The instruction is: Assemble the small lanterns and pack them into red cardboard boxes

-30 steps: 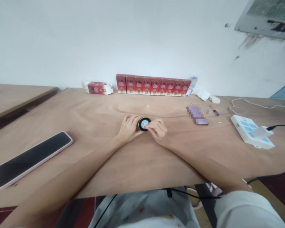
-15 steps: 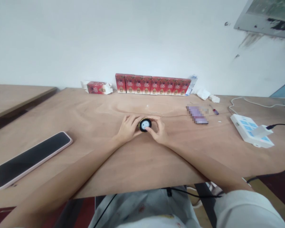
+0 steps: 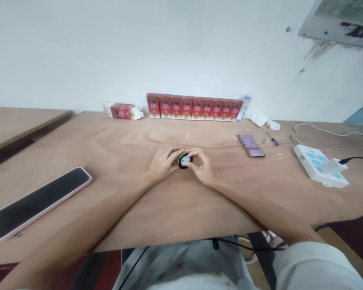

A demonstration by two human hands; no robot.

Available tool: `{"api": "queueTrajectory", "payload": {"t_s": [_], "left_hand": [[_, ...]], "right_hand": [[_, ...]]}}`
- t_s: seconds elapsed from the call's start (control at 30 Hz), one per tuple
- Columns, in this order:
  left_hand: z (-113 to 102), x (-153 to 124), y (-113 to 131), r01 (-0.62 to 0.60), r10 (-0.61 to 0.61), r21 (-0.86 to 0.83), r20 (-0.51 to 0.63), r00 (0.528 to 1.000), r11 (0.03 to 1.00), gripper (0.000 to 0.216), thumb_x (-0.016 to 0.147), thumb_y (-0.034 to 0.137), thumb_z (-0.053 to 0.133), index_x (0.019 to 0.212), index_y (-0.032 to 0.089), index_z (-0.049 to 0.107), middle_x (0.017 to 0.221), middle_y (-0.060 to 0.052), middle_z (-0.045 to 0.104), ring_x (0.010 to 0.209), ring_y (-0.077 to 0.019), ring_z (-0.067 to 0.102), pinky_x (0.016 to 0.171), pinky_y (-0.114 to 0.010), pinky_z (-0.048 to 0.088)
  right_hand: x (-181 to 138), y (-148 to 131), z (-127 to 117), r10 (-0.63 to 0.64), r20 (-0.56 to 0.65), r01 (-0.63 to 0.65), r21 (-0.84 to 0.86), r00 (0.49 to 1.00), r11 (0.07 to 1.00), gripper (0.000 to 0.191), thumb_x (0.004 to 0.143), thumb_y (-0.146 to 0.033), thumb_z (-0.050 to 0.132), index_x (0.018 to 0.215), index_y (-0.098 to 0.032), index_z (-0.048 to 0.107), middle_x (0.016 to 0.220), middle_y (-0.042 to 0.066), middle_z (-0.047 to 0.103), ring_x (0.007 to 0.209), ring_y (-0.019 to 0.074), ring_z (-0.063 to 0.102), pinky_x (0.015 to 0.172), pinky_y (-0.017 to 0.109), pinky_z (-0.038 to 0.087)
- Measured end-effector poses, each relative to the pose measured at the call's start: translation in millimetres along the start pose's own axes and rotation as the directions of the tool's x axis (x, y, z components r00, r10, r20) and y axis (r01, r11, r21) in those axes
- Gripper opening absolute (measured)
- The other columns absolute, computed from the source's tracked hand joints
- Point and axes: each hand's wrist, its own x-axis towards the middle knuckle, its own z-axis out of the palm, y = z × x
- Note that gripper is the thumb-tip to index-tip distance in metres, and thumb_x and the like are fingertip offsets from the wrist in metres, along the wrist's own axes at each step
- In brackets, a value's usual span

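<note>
Over the middle of the table, both hands close around a small round black-and-gold object (image 3: 185, 160). Its round end faces me, with a pale disc inside a black ring and a small dark mark on the disc. My left hand (image 3: 163, 162) grips it from the left, fingers along its upper side and thumb below. From the right, my right hand (image 3: 203, 165) holds the ring, forefinger at the top and thumb against the pale disc. The body behind the ring is mostly hidden by my left fingers.
Several red boxes (image 3: 196, 108) stand in a row by the wall. An opened red box (image 3: 123, 111) lies left of them. A phone (image 3: 40, 203) lies at left. On the right are a purple pixelated item (image 3: 251, 146), a small screwdriver (image 3: 274, 141) and a power strip (image 3: 317, 165).
The round object has tilted a little, its face turning slightly to the right. My left fingers have shifted over its upper edge, and my right forefinger has bent more.
</note>
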Motion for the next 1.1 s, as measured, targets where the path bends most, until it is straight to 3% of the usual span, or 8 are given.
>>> {"api": "queueTrajectory", "payload": {"t_s": [0.23, 0.43, 0.73, 1.1], "left_hand": [[-1, 4, 4, 0.051, -0.05, -0.041, 0.018, 0.999, 0.998, 0.044, 0.085, 0.045, 0.053, 0.119, 0.017, 0.052, 0.105, -0.012, 0.065, 0.095, -0.0228, 0.06, 0.08, -0.035, 0.045], [0, 4, 4, 0.094, -0.093, -0.05, 0.01, 0.996, 0.994, 0.052, 0.085, 0.055, 0.046, 0.118, 0.016, 0.053, 0.103, -0.012, 0.065, 0.095, -0.0235, 0.06, 0.079, -0.035, 0.043], [0, 3, 3, 0.07, -0.07, -0.06, 0.015, 0.997, 0.996, 0.068, 0.085, 0.067, 0.028, 0.12, 0.014, 0.053, 0.104, -0.014, 0.065, 0.096, -0.0238, 0.06, 0.079, -0.034, 0.04], [2, 0, 0, 0.078, -0.077, -0.016, 0.048, 0.996, 0.997, 0.064, 0.085, 0.065, 0.033, 0.122, 0.016, 0.051, 0.104, -0.014, 0.065, 0.097, -0.0245, 0.061, 0.083, -0.035, 0.04]], "right_hand": [[5, -11, -8, -0.107, 0.072, 0.115, -0.12, 0.992, 0.986, 0.006, 0.085, -0.026, 0.056, 0.088, -0.022, 0.059, 0.101, 0.007, 0.06, 0.1, 0.0184, 0.058, 0.091, 0.038, 0.046], [6, -13, -8, -0.183, 0.146, 0.209, -0.182, 0.972, 0.961, 0.032, 0.075, -0.039, 0.069, 0.097, -0.022, 0.054, 0.108, 0.01, 0.055, 0.105, 0.0219, 0.056, 0.092, 0.04, 0.046], [5, -17, -6, -0.166, 0.116, 0.191, -0.258, 0.979, 0.947, 0.026, 0.076, -0.031, 0.069, 0.095, -0.023, 0.054, 0.105, 0.008, 0.056, 0.104, 0.0193, 0.056, 0.092, 0.037, 0.047], [4, -13, -3, -0.173, 0.098, 0.193, -0.266, 0.98, 0.944, 0.027, 0.074, -0.028, 0.069, 0.097, -0.023, 0.055, 0.103, 0.007, 0.056, 0.101, 0.0189, 0.058, 0.09, 0.036, 0.048]]}}
